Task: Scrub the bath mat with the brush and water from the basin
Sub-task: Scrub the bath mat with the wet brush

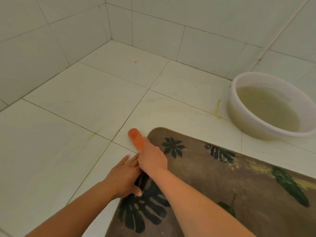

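Nearest, the left hand (125,175) lies flat and spread on the bath mat (213,194) edge, likely pinning it. The right hand (152,157) grips the orange brush (136,138) at that edge. Farther right, the basin (239,100) holds water within reach.

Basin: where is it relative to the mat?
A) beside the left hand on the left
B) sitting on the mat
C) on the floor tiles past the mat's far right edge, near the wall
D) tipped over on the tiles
C: the basin stands upright with water in it on the floor tiles, beyond the far right edge of the mat and close to the wall, not overlapping the mat.
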